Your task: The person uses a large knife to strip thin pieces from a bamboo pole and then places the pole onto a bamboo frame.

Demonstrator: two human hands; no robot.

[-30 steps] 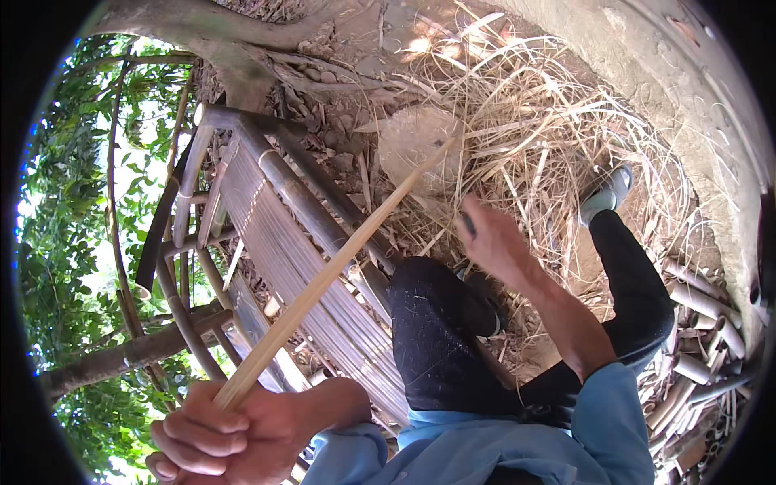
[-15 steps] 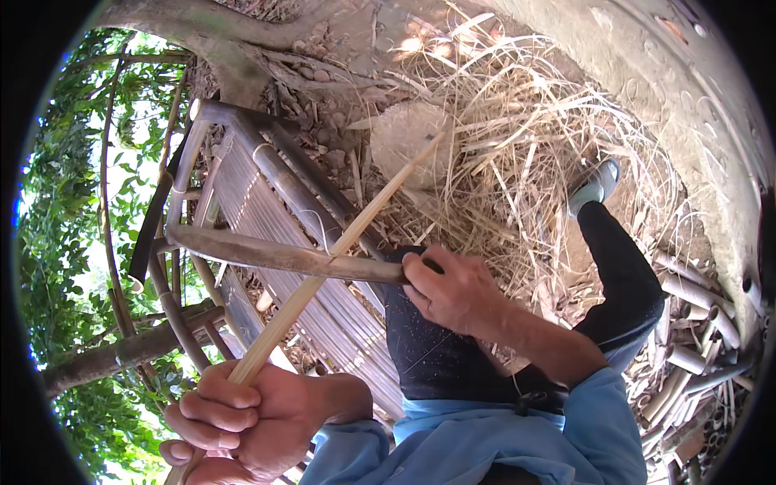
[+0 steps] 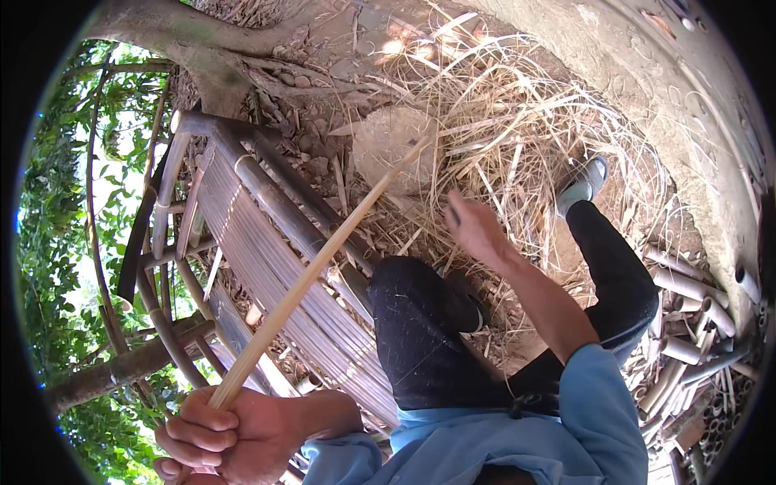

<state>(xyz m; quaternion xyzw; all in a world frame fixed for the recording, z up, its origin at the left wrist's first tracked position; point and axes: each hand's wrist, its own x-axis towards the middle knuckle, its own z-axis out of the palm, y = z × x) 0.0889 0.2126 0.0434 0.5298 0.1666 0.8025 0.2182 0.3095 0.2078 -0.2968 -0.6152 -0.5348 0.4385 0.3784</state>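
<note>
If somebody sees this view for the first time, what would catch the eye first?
Probably the long pale stick, gripped in the left hand at lower left and slanting up past the centre. Next might come the tangled pale strips on the ground at upper right of centre, then the slatted bench left of centre.

Gap: between pale stick (image 3: 311,277) and right hand (image 3: 477,231). Obstacles: slatted bench (image 3: 252,234), left; bent knee (image 3: 408,287), below, clearance uncertain.
</note>
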